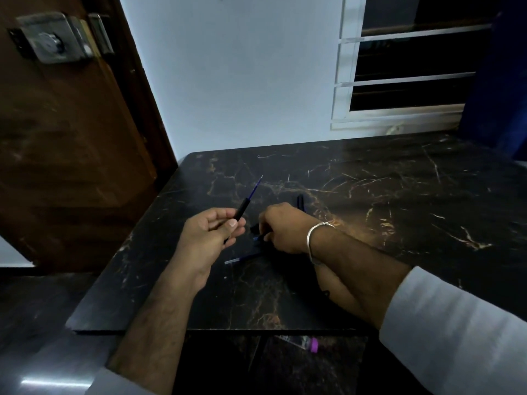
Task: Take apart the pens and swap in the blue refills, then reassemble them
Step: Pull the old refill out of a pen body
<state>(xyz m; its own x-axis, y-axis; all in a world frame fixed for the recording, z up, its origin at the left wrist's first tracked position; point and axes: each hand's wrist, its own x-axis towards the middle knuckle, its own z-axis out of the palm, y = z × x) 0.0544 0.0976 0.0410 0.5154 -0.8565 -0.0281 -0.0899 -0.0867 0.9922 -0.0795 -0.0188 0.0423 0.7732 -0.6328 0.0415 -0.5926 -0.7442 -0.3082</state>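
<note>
Black gold-veined marble table [370, 195], blue refill [255, 189], black barrel [241, 210]

The far and right parts of the black marble table [399, 195] are left bare, so open passage is offered there. The near middle is crowded: the left hand [208, 235] is held above the surface with a black pen barrel [241, 210] gripped, a blue refill [255, 189] jutting up and away from it. Just beside it, the right hand [282, 229] is lowered onto dark pen parts [258, 233], its forearm laid across the near right of the table. A loose refill [242, 259] is left between the wrists. Another dark pen [301, 202] is seen just behind the right hand. The left side is bounded by a wooden door [71, 138], the back by a wall [228, 81].
</note>
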